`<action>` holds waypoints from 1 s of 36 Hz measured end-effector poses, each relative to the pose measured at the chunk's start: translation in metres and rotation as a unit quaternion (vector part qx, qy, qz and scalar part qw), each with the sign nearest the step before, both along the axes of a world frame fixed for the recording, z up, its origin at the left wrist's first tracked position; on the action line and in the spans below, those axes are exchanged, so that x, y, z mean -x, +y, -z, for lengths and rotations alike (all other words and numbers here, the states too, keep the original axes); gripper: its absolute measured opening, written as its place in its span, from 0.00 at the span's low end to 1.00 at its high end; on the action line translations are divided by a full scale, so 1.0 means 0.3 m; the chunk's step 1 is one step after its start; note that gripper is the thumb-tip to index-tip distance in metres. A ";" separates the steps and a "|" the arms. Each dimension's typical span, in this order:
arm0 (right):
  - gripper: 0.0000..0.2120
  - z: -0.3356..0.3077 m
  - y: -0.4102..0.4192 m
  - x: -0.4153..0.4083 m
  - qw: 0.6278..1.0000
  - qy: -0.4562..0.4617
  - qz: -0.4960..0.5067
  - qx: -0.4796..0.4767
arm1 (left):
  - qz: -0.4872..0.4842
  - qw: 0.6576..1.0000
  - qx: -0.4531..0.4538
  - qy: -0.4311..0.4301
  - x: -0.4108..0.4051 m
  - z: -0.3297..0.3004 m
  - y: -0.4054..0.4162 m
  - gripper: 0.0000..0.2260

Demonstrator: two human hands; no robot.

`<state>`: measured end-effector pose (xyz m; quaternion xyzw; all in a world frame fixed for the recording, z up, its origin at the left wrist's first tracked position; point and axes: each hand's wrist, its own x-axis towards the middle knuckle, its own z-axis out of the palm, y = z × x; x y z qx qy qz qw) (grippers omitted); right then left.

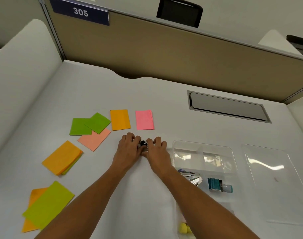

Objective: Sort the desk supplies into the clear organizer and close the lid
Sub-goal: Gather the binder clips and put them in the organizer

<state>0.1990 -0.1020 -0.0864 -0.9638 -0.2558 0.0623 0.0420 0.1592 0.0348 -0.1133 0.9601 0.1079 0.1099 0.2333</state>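
Note:
Both hands meet at the middle of the white desk around a small cluster of black binder clips (143, 143). My left hand (130, 148) curls round the clips from the left and my right hand (155, 149) cups them from the right; most of the clips are hidden by fingers. The clear organizer (203, 147) lies just right of my right hand. Its compartments hold staple boxes (192, 176), a teal stamp (216, 184) and something yellow (184, 227) near the bottom. The clear lid (271, 180) lies flat to the organizer's right.
Several sticky-note pads lie on the desk's left half: green (85, 125), orange (120, 119), pink (144, 119), salmon (93, 139), orange (61, 156) and yellow-green (48, 204). A cable hatch (228, 106) sits at the back right. Partition walls bound the desk behind and on the left.

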 end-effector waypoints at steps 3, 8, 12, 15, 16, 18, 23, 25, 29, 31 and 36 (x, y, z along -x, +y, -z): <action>0.20 0.016 0.002 0.037 0.998 -0.063 0.008 -0.010 | -0.007 1.000 -0.019 -0.004 0.012 -0.013 -0.006 0.12; 0.16 0.025 0.007 0.081 0.993 -0.115 0.012 -0.020 | -0.025 0.998 -0.049 0.011 0.029 -0.031 -0.007 0.15; 0.13 0.038 0.000 0.078 0.994 -0.097 0.027 -0.033 | -0.044 0.999 -0.024 -0.003 0.052 -0.030 -0.002 0.17; 0.13 0.039 -0.005 0.074 0.996 -0.076 0.031 -0.040 | -0.040 0.999 -0.009 -0.021 0.069 -0.025 0.008 0.17; 0.14 0.039 -0.005 0.072 0.996 -0.069 0.033 -0.046 | -0.039 0.999 -0.007 -0.024 0.073 -0.024 0.012 0.18; 0.16 0.034 -0.004 0.071 0.996 -0.059 0.040 -0.059 | -0.040 0.999 -0.003 -0.026 0.081 -0.024 0.017 0.17; 0.16 0.018 -0.001 0.078 0.995 -0.053 0.039 -0.081 | -0.052 0.998 0.003 -0.036 0.109 -0.015 0.030 0.15; 0.13 0.019 -0.003 0.080 0.995 -0.045 0.040 -0.084 | -0.054 0.998 -0.001 -0.042 0.120 -0.014 0.033 0.14; 0.06 0.028 -0.019 0.089 0.997 -0.031 0.022 -0.073 | -0.046 0.998 -0.028 -0.043 0.141 -0.014 0.043 0.15; 0.06 0.024 -0.024 0.097 0.995 -0.001 0.037 -0.093 | -0.048 0.997 -0.023 -0.052 0.152 -0.016 0.047 0.17; 0.04 -0.016 -0.023 0.125 0.972 0.082 0.146 -0.167 | -0.126 0.986 0.064 -0.089 0.182 -0.064 0.032 0.18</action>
